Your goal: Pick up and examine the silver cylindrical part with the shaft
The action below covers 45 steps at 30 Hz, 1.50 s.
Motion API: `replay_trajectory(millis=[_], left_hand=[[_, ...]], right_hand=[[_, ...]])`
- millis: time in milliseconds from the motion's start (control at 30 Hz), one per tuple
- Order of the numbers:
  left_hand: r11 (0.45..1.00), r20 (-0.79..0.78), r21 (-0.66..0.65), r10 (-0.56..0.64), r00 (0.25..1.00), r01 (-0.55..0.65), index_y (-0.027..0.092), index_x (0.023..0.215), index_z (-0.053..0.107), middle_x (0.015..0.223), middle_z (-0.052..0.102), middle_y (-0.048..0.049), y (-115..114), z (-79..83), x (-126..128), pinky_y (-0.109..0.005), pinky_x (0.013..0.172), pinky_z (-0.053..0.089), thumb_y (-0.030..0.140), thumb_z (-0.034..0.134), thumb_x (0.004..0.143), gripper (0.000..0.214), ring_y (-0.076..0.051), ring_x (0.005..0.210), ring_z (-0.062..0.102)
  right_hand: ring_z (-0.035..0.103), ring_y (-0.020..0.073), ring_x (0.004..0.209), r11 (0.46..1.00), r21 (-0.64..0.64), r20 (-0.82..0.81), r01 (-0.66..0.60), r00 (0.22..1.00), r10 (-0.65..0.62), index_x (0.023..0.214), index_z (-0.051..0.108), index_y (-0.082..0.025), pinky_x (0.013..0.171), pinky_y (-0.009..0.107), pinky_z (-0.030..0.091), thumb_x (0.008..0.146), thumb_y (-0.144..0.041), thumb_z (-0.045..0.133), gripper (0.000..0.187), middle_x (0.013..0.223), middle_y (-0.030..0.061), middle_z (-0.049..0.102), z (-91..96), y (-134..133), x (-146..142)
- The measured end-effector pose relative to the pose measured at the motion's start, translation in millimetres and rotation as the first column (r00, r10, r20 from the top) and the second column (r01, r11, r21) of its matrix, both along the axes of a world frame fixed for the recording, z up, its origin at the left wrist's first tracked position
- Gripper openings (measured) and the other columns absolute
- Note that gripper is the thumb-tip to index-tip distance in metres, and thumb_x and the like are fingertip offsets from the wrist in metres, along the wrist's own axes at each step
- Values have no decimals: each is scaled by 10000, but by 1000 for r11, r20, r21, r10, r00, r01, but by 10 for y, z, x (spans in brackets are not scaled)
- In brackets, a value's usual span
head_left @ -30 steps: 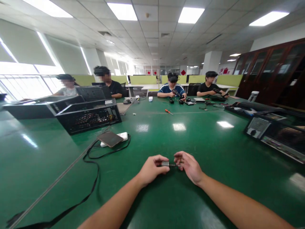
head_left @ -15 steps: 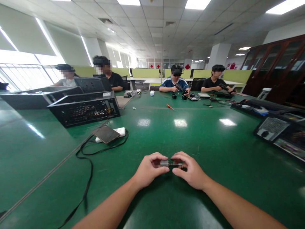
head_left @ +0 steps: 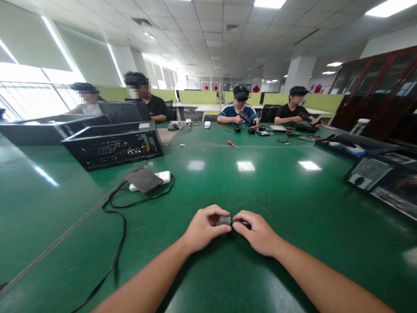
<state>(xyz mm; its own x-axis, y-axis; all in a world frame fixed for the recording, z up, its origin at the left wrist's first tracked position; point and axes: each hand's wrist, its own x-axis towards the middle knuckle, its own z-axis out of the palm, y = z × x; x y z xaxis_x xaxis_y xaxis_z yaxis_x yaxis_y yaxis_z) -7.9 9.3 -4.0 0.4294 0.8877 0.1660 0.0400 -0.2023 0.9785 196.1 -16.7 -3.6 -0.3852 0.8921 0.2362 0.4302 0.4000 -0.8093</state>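
Observation:
Low over the green table [head_left: 280, 187], both my hands meet near the front edge. My left hand [head_left: 203, 228] is closed, pinching a small grey metal cylinder [head_left: 224, 220] between thumb and fingers. My right hand [head_left: 256, 232] is closed on a thin dark rod [head_left: 241, 222] that sticks out of the cylinder's right end. The two pieces touch end to end. What the small part is exactly I cannot make out.
A phone [head_left: 143, 179] lies on a white power strip [head_left: 163, 177] with a black cable [head_left: 119, 217] trailing left. An open black computer case [head_left: 112, 145] stands at left, more hardware [head_left: 378, 174] at right. A screwdriver [head_left: 232, 144] lies mid-table. Several people sit at the far side.
My hands have drawn closer together, the right fingers curling onto the rod. The view has tilted slightly downward.

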Motion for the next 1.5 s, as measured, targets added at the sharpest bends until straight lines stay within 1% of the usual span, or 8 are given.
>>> replay_trajectory(millis=[200,567,933,1500], left_hand=[[1000,9,-24,9,1000,-8,157,914,709,858,605,-31,2,13,4,-292,716,495,275,843,624,340,-169,766,594],[1000,12,-13,-8,1000,8,151,928,703,859,596,-29,0,12,-7,-283,710,475,235,831,647,320,-163,763,588],[999,6,-5,33,999,-33,141,922,705,857,603,-35,-8,8,1,-284,705,477,234,831,646,318,-164,753,596],[999,14,-35,33,999,-33,144,917,701,833,612,-21,-19,41,10,-274,698,471,219,823,640,311,-157,746,591]], right_hand=[[578,157,773,1000,15,5,6,1000,-6,917,682,-190,705,272,415,898,-289,543,172,836,25,655,6,4,4],[572,154,758,1000,-6,16,7,1000,-7,915,682,-191,682,266,405,885,-280,561,153,828,19,649,24,0,11],[578,151,765,1000,5,16,11,1000,-11,933,683,-189,679,257,400,885,-261,564,147,844,20,654,-2,16,57],[578,147,765,1000,2,18,17,1000,-17,940,686,-196,682,252,394,888,-274,565,153,842,10,656,12,17,66]])
